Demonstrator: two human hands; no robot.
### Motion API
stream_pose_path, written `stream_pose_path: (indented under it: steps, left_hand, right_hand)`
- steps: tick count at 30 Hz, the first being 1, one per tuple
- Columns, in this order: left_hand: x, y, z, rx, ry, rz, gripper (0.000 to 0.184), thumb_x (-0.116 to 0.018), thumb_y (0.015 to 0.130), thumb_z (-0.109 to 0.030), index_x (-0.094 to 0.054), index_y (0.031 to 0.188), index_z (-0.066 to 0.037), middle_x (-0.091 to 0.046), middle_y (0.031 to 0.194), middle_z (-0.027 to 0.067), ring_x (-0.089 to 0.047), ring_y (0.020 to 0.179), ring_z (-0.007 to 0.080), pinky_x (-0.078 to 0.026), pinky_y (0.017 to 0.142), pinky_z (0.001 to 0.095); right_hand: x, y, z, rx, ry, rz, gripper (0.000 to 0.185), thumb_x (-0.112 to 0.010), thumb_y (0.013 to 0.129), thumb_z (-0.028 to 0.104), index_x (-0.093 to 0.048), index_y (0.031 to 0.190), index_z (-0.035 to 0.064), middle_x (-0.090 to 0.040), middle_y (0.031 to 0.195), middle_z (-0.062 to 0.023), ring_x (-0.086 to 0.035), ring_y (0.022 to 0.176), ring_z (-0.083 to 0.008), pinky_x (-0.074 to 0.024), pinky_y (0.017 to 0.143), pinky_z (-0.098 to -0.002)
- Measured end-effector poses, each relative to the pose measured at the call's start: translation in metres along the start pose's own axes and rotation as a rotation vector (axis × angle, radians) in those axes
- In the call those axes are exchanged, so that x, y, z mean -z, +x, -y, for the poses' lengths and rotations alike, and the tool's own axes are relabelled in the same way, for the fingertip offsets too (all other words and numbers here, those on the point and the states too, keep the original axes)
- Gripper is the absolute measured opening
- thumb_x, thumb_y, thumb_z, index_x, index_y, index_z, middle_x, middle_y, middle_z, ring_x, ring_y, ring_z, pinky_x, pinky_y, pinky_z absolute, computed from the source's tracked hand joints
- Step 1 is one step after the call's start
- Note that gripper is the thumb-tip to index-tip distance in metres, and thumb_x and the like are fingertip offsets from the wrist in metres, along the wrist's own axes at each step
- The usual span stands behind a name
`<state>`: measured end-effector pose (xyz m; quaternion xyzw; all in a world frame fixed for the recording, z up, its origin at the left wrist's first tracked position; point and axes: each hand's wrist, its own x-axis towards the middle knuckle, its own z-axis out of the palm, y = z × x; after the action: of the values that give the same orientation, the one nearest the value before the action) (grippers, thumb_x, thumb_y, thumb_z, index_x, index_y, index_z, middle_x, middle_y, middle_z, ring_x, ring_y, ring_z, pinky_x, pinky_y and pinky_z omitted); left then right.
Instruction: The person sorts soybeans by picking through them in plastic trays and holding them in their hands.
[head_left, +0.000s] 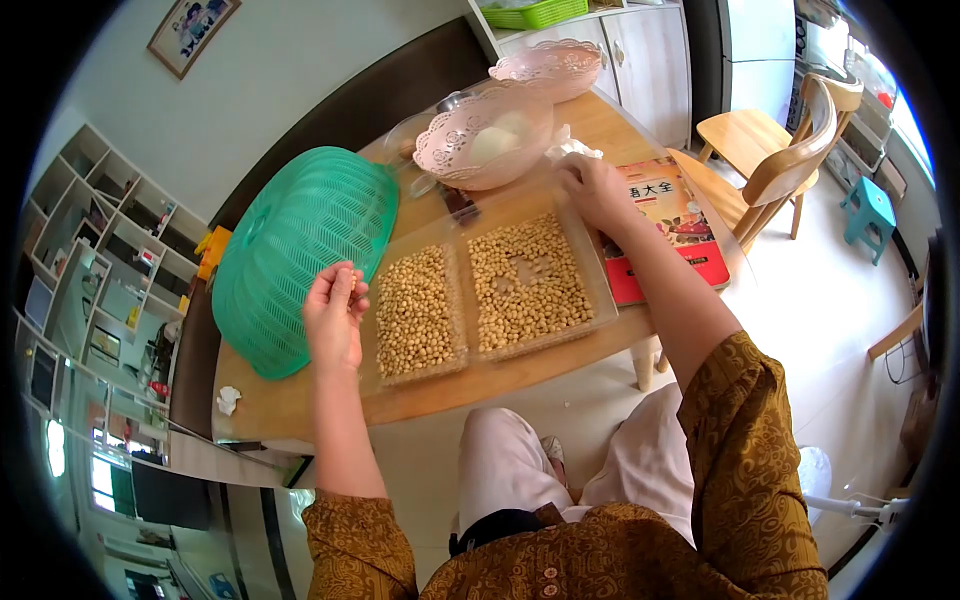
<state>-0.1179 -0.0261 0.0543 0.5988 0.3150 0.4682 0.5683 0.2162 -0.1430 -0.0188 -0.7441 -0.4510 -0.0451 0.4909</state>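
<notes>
Two clear shallow trays lie side by side on the wooden table, the left tray [462, 352] and the right tray [604, 290]. Round tan beans [415, 310] fill the left one; those in the right tray [530, 285] leave a small bare patch. My left hand [337, 305] is raised at the left tray's outer edge, fingers pinched on something small and tan, perhaps beans. Beyond the right tray's far right corner, my right hand [592, 188] has its fingers bent together near a crumpled white tissue [572, 145]; what they hold, if anything, is hidden.
A green mesh cover [300, 245] stands left of the trays. Pink lace-edged baskets [480, 135] are at the back. A red book [675, 225] lies right of the trays, partly under my right forearm. Another crumpled tissue [228, 400] is at the left edge; wooden chairs [795, 160] stand right.
</notes>
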Motion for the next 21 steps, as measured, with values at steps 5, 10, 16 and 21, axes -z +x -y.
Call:
stream_pose_path:
  steps: [5, 10, 16, 21]
  left_hand:
    - [-0.002, -0.006, 0.006, -0.033, 0.072, -0.042, 0.013, -0.056, 0.091, -0.015, -0.059, 0.098, -0.004, -0.060, 0.087, 0.0029, -0.057, 0.073, 0.0083, -0.047, 0.058, 0.0212]
    - [-0.004, -0.006, 0.013, -0.180, 0.317, 0.007, 0.014, -0.050, 0.093, -0.012, -0.060, 0.095, -0.002, -0.059, 0.087, 0.0023, -0.057, 0.080, 0.0125, -0.046, 0.072, 0.0249]
    - [-0.048, -0.025, -0.004, -0.555, 0.977, 0.155, 0.017, -0.055, 0.083, -0.007, -0.062, 0.098, -0.002, -0.057, 0.105, 0.0096, -0.055, 0.099, 0.0233, -0.042, 0.089, 0.0324]
    - [-0.115, -0.035, -0.012, -0.500, 0.932, 0.502, 0.022, -0.055, 0.086, -0.011, -0.060, 0.105, -0.002, -0.057, 0.109, 0.0147, -0.054, 0.106, 0.0280, -0.040, 0.092, 0.0344]
  right_hand:
    - [-0.002, 0.001, -0.003, 0.018, 0.015, -0.021, 0.020, -0.053, 0.085, 0.023, -0.064, 0.092, 0.0072, -0.065, 0.086, -0.0154, -0.061, 0.082, -0.0339, -0.0480, 0.073, -0.0423]
    - [-0.002, 0.001, -0.003, 0.020, 0.025, -0.035, 0.020, -0.053, 0.085, 0.023, -0.065, 0.090, 0.0079, -0.065, 0.085, -0.0146, -0.061, 0.081, -0.0337, -0.0480, 0.072, -0.0423]
    - [0.000, 0.000, 0.002, -0.012, -0.016, -0.025, 0.019, -0.053, 0.084, 0.023, -0.064, 0.089, 0.0082, -0.065, 0.084, -0.0145, -0.061, 0.081, -0.0337, -0.0479, 0.072, -0.0425]
    - [-0.001, 0.000, 0.000, 0.000, -0.001, -0.035, 0.019, -0.053, 0.084, 0.023, -0.065, 0.089, 0.0090, -0.065, 0.084, -0.0140, -0.061, 0.080, -0.0332, -0.0481, 0.072, -0.0424]
